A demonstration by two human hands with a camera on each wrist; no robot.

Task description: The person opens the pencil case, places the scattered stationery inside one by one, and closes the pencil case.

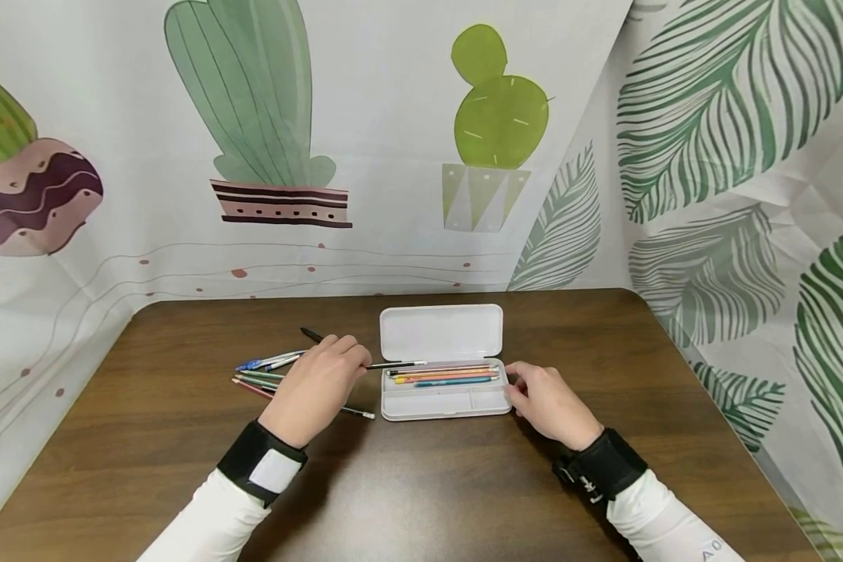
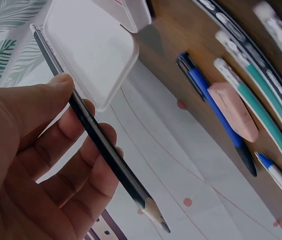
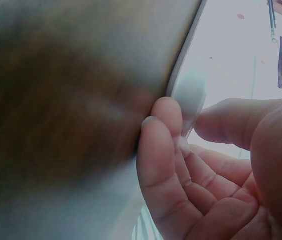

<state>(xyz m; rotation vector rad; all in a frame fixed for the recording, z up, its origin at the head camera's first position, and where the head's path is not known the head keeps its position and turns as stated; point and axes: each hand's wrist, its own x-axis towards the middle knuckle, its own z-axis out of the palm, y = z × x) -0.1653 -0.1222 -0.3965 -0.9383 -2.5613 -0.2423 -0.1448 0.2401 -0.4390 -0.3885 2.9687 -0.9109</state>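
My left hand pinches a black pencil between thumb and fingertips, its sharpened tip and bare wood showing in the left wrist view. The pencil's other end reaches over the left side of a white pencil case. The lid of this case stands open at the back. Several pencils, among them orange, yellow and blue ones, lie in its rear compartment. At the case's right end, my right hand grips the edge, thumb on one side and fingers on the other.
Left of the case lie blue-and-white pens, green pencils, a red pencil and a dark pencil, partly behind the left hand. A pink eraser rests against a blue pen. Printed cloth hangs behind the wooden table.
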